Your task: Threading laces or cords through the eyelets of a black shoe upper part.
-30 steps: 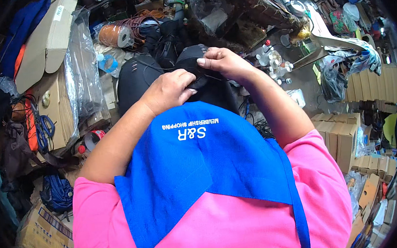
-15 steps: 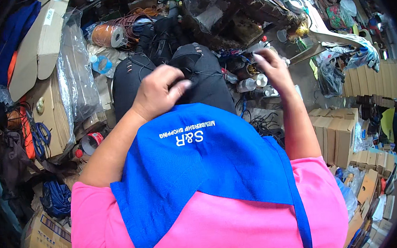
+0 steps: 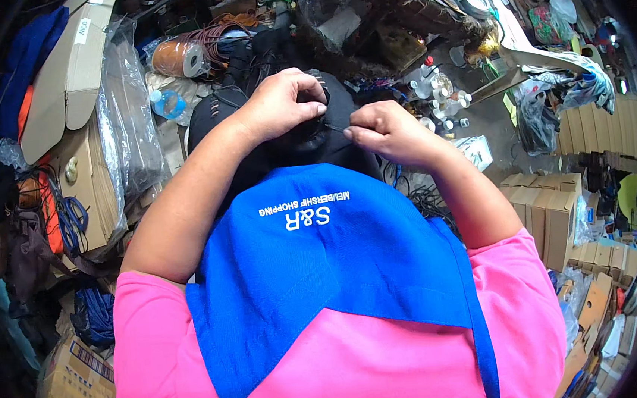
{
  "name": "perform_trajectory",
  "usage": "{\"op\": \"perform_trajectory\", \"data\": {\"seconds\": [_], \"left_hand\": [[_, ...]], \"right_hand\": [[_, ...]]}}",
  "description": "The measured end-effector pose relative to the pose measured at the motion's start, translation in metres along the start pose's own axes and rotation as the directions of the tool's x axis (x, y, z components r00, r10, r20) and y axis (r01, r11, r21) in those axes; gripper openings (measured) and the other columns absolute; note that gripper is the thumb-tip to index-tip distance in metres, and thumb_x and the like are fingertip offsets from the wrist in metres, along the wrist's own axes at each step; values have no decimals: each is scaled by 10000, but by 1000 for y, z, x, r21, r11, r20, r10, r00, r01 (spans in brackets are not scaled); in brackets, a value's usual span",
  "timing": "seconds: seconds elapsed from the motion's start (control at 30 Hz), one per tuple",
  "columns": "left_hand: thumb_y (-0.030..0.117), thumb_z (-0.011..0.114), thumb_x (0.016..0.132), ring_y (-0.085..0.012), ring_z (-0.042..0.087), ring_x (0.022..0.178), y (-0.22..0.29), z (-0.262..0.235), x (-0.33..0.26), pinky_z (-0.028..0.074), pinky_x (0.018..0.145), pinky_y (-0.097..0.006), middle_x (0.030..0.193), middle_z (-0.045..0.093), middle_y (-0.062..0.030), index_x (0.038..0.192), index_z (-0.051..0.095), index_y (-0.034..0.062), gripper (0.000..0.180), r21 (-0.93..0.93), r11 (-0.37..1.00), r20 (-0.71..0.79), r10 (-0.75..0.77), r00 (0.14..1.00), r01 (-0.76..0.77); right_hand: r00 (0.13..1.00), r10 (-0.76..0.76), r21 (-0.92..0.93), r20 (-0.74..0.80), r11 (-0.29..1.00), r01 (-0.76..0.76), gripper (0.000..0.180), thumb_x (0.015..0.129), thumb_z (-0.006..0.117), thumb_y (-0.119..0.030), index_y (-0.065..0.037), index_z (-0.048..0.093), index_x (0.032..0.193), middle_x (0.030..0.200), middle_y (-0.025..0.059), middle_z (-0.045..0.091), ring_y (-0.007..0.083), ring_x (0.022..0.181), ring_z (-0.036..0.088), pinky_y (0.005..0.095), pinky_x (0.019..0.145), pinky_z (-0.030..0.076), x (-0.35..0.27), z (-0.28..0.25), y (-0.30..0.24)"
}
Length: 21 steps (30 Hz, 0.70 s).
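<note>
Between my knees in dark trousers rests a black, rounded item (image 3: 306, 138), partly hidden, whose kind I cannot make out. Over its far left side bends my left hand (image 3: 285, 106), thumb and fingers pinched together at the dark material; what lies in the pinch is too small to tell. To its right, my right hand (image 3: 394, 132) is closed, thumb against curled fingers, on a thin black thread (image 3: 334, 128) that runs toward the black item. The blue apron (image 3: 263, 256) covers my front up to the lap.
Several small bottles (image 3: 441, 92) stand right of my lap. A spool of orange cord (image 3: 179, 58) and a blue-tinted plastic bottle (image 3: 169, 104) lie at the far left. Blue-handled scissors (image 3: 74, 215) rest by cardboard (image 3: 74, 91). Stacked cardboard boxes (image 3: 544, 215) stand at the right.
My right hand has come left from beside the bottles to the lap and closed on the thread. My left hand has moved forward and a little right over the black item.
</note>
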<state>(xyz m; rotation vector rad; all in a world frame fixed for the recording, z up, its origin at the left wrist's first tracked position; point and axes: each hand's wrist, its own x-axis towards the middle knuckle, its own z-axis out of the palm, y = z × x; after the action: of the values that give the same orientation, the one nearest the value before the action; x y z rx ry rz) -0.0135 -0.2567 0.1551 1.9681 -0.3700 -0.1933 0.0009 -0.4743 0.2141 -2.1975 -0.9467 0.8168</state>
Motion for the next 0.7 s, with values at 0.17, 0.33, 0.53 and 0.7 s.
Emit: {"op": "perform_trajectory", "data": {"seconds": [0.17, 0.33, 0.53, 0.7], "left_hand": [[100, 677, 786, -92, 569, 830, 9, -17, 6, 459, 786, -256, 873, 633, -23, 906, 652, 11, 152, -348, 912, 225, -143, 964, 217], [99, 665, 785, -95, 588, 836, -1, -29, 4, 457, 817, -247, 874, 661, -28, 953, 665, 8, 191, -400, 879, 237, -175, 956, 260], [125, 651, 770, -111, 594, 856, 4, -34, 6, 453, 824, -254, 910, 669, -48, 999, 672, 0, 261, -331, 899, 291, -190, 937, 286], [113, 645, 761, -119, 594, 890, 3, -35, 6, 438, 865, -261, 929, 672, -56, 1017, 673, 3, 279, -316, 907, 308, -179, 934, 278]], "right_hand": [[992, 62, 365, -114, 931, -16, 330, 864, 572, -173, 2, 433, 622, 530, 4, 343, 69, 534, 316, 306, 469, 303, -11, 10, 7], [976, 100, 486, -192, 874, 6, 275, 875, 587, -160, 1, 508, 666, 587, -4, 437, 64, 579, 435, 259, 514, 363, -28, -17, -10], [944, -129, 24, -305, 989, 143, 201, 800, 631, -68, -92, 685, 992, 799, 104, 602, 224, 730, 616, 308, 632, 480, -10, -10, -4], [937, -232, -282, -260, 947, 156, 326, 696, 613, -36, -119, 689, 1001, 811, 130, 583, 303, 739, 598, 376, 664, 498, 0, -8, -1]]}}
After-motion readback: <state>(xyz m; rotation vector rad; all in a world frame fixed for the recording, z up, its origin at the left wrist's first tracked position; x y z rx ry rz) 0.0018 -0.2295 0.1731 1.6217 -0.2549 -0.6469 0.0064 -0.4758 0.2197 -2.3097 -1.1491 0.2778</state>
